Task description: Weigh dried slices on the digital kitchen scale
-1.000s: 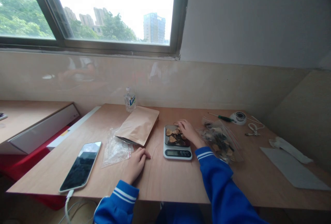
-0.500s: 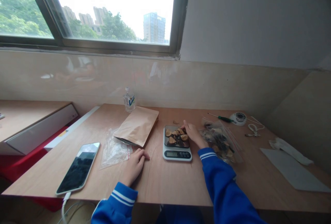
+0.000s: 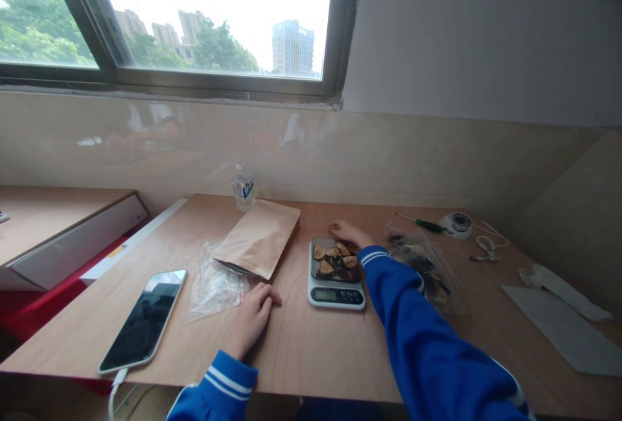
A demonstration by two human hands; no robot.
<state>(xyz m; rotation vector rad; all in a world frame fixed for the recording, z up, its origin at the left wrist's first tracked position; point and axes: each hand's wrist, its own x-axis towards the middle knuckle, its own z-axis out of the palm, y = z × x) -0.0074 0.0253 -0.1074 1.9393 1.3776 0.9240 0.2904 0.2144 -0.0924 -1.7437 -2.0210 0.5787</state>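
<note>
A small digital kitchen scale (image 3: 336, 293) stands on the wooden table (image 3: 311, 350) with several dried brown slices (image 3: 335, 259) piled on its platform. My right hand (image 3: 348, 234) reaches past the scale's far edge, fingers down on the table over a loose slice there; whether it grips the slice is hidden. My left hand (image 3: 253, 317) rests flat on the table left of the scale, its fingers beside an empty clear zip bag (image 3: 214, 285). A brown paper pouch (image 3: 258, 238) lies behind that bag. Right of my sleeve lies a clear bag of dried slices (image 3: 427, 265).
A phone (image 3: 143, 320) on a cable lies at the table's front left. A small bottle (image 3: 243, 188) stands by the wall. A green screwdriver (image 3: 422, 225), a white round device (image 3: 459, 223), a cord and folded white paper (image 3: 564, 327) occupy the right side.
My right hand has left the scale's platform and moved farther back, to the table behind the scale. My left hand has stayed put.
</note>
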